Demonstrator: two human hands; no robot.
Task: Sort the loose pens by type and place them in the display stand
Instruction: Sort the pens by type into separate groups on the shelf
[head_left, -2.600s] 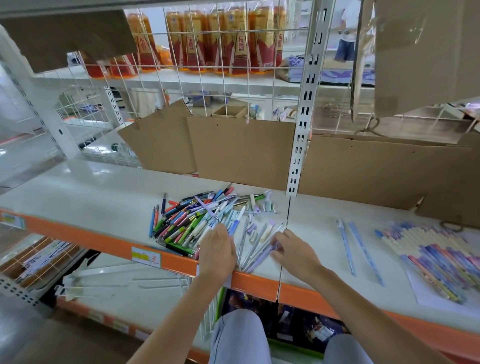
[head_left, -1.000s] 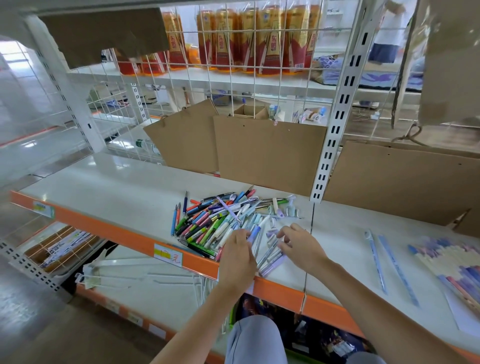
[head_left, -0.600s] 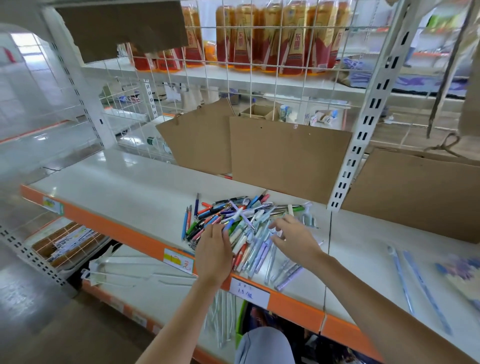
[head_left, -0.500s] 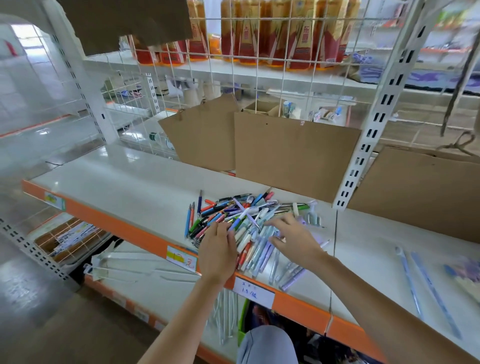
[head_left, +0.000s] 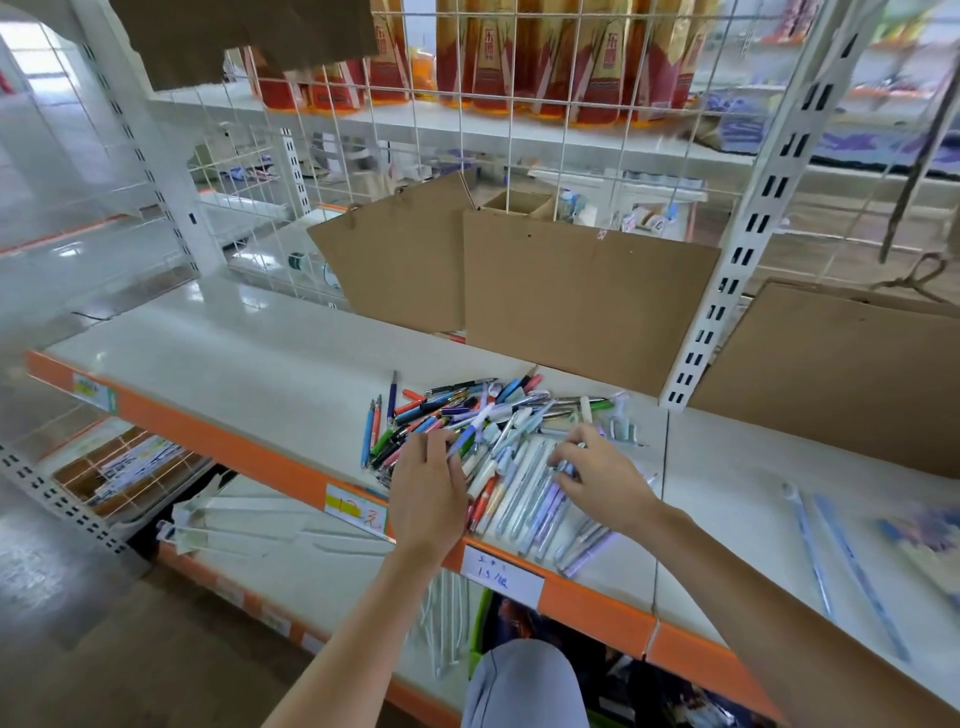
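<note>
The big white shelf (head_left: 249, 358) with the orange front edge holds the pile of pens (head_left: 467, 426) in the middle. Brown cardboard sheets (head_left: 582, 296) lean up behind it. No display stand can be made out.

A moment ago both hands were at the near edge of the pile. Now they have moved further in. The left hand (head_left: 426, 493) has its fingers curled and pinches a pale purple pen (head_left: 470, 431) at the pile's left part. The right hand (head_left: 597, 473) has curled fingers on some pale pens (head_left: 530, 493) lying side by side; I cannot tell if it really grips one. It looks like picking out by kind is only starting.

A white tag (head_left: 501, 569) on the edge has handwriting, maybe "1.5". A yellow tag (head_left: 356, 509) shows "元". The red packs (head_left: 519, 57) up top have writing too blurry to read.
</note>
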